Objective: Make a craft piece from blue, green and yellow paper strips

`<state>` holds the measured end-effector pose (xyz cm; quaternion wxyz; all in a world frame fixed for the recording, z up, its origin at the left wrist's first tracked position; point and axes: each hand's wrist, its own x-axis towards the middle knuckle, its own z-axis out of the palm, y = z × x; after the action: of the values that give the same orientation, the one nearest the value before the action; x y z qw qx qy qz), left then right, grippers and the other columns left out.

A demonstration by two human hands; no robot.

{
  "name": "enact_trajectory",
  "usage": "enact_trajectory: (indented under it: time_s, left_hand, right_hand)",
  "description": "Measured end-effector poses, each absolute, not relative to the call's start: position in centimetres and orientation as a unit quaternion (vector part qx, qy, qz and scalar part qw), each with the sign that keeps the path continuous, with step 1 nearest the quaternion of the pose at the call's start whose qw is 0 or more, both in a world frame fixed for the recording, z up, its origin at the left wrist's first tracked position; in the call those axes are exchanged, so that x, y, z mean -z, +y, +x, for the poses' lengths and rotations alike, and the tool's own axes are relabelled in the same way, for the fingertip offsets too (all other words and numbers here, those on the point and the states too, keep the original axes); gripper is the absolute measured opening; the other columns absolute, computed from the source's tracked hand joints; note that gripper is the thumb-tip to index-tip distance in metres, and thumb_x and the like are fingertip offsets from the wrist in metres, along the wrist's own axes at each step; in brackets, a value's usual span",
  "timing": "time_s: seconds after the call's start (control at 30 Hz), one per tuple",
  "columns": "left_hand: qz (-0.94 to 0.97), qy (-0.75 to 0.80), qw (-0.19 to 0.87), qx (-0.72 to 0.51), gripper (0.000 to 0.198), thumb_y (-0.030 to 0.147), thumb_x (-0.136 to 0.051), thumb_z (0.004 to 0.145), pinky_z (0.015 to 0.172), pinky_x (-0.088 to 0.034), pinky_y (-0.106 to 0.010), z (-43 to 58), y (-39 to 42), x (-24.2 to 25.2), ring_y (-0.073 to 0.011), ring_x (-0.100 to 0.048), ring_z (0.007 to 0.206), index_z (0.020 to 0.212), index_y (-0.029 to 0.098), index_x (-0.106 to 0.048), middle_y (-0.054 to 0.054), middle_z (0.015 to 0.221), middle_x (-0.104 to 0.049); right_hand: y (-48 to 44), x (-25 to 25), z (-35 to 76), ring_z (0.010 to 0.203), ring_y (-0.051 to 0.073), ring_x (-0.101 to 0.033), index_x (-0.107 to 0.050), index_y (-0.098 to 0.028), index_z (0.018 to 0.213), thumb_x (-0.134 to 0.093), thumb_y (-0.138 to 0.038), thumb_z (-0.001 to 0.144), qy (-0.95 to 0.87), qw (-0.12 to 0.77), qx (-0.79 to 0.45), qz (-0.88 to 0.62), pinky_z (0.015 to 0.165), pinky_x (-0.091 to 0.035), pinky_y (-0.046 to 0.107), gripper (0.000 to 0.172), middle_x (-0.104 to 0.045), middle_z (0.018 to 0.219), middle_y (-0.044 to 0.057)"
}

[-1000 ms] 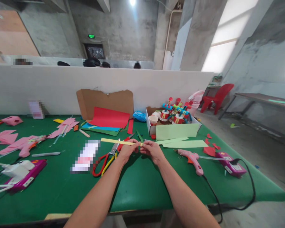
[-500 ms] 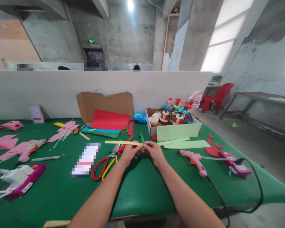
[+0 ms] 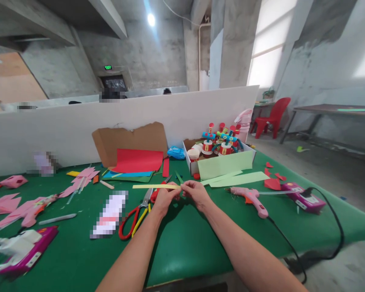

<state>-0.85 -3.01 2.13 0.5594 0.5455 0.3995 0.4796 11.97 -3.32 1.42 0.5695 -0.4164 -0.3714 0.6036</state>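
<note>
A narrow yellow paper strip (image 3: pixel 149 186) stretches leftward from the fingers of my left hand (image 3: pixel 167 198), which is closed in a pinch on it. My right hand (image 3: pixel 197 194) is pinched close to the strip's right end, fingertips touching those of the left. From between the fingertips a green paper strip (image 3: pixel 179 177) sticks up and away, at an angle to the yellow one. The fingers cover the spot where both strips meet. Red- and yellow-handled scissors (image 3: pixel 142 211) lie beside and partly beneath my left hand.
A pink glue gun (image 3: pixel 249 196) with its cable lies to the right, near a purple power strip (image 3: pixel 302 198). Pale green paper (image 3: pixel 240 179) and a box of cup figures (image 3: pixel 225 164) stand behind. Coloured sheets (image 3: pixel 140 161), pink scraps and another glue gun (image 3: pixel 36 213) are left.
The camera view has tilted and shifted a little. Both hands stay together on the strips, and the green strip now leans further left.
</note>
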Motion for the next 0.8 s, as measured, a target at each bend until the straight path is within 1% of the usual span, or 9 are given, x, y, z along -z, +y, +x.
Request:
enact_trajectory:
  time_s: [0.07, 0.17, 0.37, 0.47, 0.6, 0.7, 0.8]
  left_hand:
    - [0.543, 0.397, 0.561, -0.482, 0.031, 0.038, -0.073, 0.057, 0.049, -0.035, -0.021, -0.89, -3.03, -2.09, -0.0082, -0.045, 0.046, 0.059, 0.017, -0.051, 0.006, 0.047, -0.05]
    - [0.541, 0.398, 0.561, -0.484, 0.029, 0.037, -0.072, 0.058, 0.049, -0.035, -0.021, -0.99, -2.95, -1.99, -0.0079, -0.045, 0.046, 0.059, 0.017, -0.052, 0.006, 0.046, -0.049]
    - [0.526, 0.41, 0.577, -0.471, 0.029, 0.035, -0.075, 0.053, 0.045, -0.032, -0.021, -1.24, -2.42, -1.67, -0.0079, -0.044, 0.042, 0.057, 0.016, -0.053, 0.006, 0.044, -0.048]
    - [0.51, 0.412, 0.585, -0.477, 0.033, 0.038, -0.076, 0.053, 0.044, -0.031, -0.02, -1.04, -2.27, -1.54, -0.0069, -0.043, 0.042, 0.059, 0.014, -0.054, 0.005, 0.045, -0.049]
    - [0.492, 0.414, 0.593, -0.485, 0.042, 0.043, -0.08, 0.05, 0.045, -0.033, -0.02, -0.65, -2.34, -1.67, -0.007, -0.047, 0.047, 0.071, 0.013, -0.06, 0.002, 0.057, -0.058]
    - [0.491, 0.419, 0.587, -0.488, 0.043, 0.042, -0.082, 0.048, 0.047, -0.035, -0.02, -0.6, -2.39, -1.88, -0.0072, -0.048, 0.048, 0.069, 0.013, -0.059, 0.001, 0.058, -0.058]
    - [0.492, 0.413, 0.589, -0.49, 0.04, 0.041, -0.08, 0.05, 0.048, -0.036, -0.02, -0.71, -2.35, -1.91, -0.0069, -0.047, 0.047, 0.068, 0.013, -0.059, 0.002, 0.057, -0.057]
  right_hand:
    - [-3.25, -1.35, 11.93, 0.043, 0.007, -0.049, -0.06, -0.015, 0.057, -0.082, -0.035, 0.048, -0.375, 0.572, -0.597, -0.42, 0.049, -0.039, 0.021, 0.031, -0.056, 0.046, -0.005]
    - [-3.28, -1.4, 11.99, 0.044, 0.007, -0.05, -0.061, -0.015, 0.058, -0.081, -0.034, 0.049, -0.37, 0.565, -0.607, -0.417, 0.05, -0.042, 0.021, 0.029, -0.057, 0.048, -0.004]
    - [-3.24, -1.53, 12.35, 0.046, 0.008, -0.054, -0.06, -0.015, 0.06, -0.081, -0.026, 0.049, -0.357, 0.523, -0.66, -0.404, 0.054, -0.048, 0.023, 0.026, -0.059, 0.048, -0.003]
    - [-3.0, -1.43, 12.11, 0.046, 0.008, -0.055, -0.06, -0.015, 0.059, -0.081, -0.025, 0.048, -0.344, 0.552, -0.637, -0.413, 0.054, -0.049, 0.022, 0.026, -0.059, 0.048, -0.003]
    - [-2.87, -1.42, 11.56, 0.047, 0.009, -0.057, -0.062, -0.015, 0.061, -0.081, -0.026, 0.046, -0.326, 0.592, -0.604, -0.423, 0.055, -0.049, 0.022, 0.026, -0.062, 0.05, -0.003]
    - [-2.94, -1.49, 11.46, 0.048, 0.009, -0.058, -0.062, -0.016, 0.061, -0.082, -0.026, 0.045, -0.319, 0.595, -0.61, -0.414, 0.056, -0.05, 0.023, 0.027, -0.063, 0.052, -0.002]
    - [-2.97, -1.51, 11.61, 0.047, 0.009, -0.057, -0.062, -0.016, 0.061, -0.083, -0.027, 0.044, -0.312, 0.583, -0.63, -0.407, 0.055, -0.049, 0.023, 0.029, -0.062, 0.05, -0.002]
